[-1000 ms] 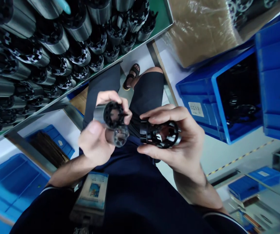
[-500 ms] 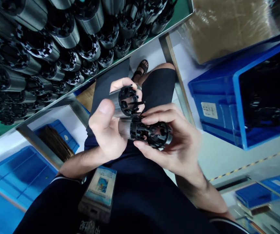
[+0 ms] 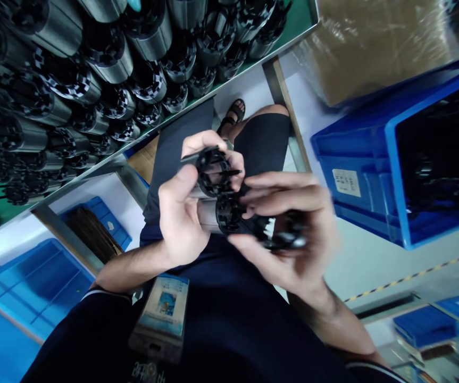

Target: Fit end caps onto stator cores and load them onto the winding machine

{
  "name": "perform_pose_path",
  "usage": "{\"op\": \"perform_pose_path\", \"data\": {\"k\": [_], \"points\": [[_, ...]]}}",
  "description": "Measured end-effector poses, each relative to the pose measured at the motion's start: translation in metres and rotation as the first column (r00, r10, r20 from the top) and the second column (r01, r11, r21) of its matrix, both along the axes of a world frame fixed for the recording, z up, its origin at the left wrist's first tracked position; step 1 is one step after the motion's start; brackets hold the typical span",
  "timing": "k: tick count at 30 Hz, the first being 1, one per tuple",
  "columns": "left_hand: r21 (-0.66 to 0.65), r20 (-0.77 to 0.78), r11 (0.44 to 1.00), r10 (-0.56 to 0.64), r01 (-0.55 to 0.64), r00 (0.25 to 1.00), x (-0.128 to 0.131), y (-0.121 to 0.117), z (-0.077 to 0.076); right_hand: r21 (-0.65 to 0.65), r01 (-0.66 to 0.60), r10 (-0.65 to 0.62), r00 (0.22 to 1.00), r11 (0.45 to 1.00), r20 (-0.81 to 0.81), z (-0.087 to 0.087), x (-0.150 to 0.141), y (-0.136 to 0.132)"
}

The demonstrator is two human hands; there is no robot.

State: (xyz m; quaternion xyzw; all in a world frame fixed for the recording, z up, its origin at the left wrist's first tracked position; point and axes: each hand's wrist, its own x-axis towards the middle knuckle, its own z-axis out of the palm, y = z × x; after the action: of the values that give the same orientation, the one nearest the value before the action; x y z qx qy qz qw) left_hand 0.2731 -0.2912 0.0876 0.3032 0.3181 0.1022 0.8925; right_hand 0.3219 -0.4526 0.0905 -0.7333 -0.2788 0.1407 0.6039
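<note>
black-capped steel sleeve (image 3: 209, 173) | second sleeve (image 3: 207, 215) touching it | black cage (image 3: 289, 231), probably plastic

Hands (image 3: 181, 221): 2
Black-ended metal cylinders, held (image 3: 207, 213): 2
Black cage part, blurred (image 3: 289, 234): 1
Blue plastic crates (image 3: 357, 175): 5
Sandals (image 3: 233, 113): 1

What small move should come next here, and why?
Probably the right hand should pause and steady the black cage: the cage shows blurred in its fingers, so it is hard to check, while the left hand holds two metal cylinders sharply in view.
</note>
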Motion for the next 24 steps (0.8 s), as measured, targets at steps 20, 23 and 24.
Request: {"op": "perform_pose_path", "data": {"k": [20,23,24], "points": [[0.17,0.152,0.982,-0.109,0.083,0.982,0.001,0.017,-0.011,0.122,-0.225,0.21,0.97,0.967,0.12,-0.01,0.012,-0.001],[-0.084,-0.123,0.983,-0.175,0.165,0.977,-0.003,0.017,-0.017,-0.103,-0.16,0.185,0.932,0.982,0.312,-0.011,0.019,0.002],[-0.177,-0.213,0.97,-0.206,0.169,0.955,-0.003,0.017,-0.023,-0.14,-0.111,0.154,0.924,0.984,0.351,-0.009,0.026,-0.002]]}}
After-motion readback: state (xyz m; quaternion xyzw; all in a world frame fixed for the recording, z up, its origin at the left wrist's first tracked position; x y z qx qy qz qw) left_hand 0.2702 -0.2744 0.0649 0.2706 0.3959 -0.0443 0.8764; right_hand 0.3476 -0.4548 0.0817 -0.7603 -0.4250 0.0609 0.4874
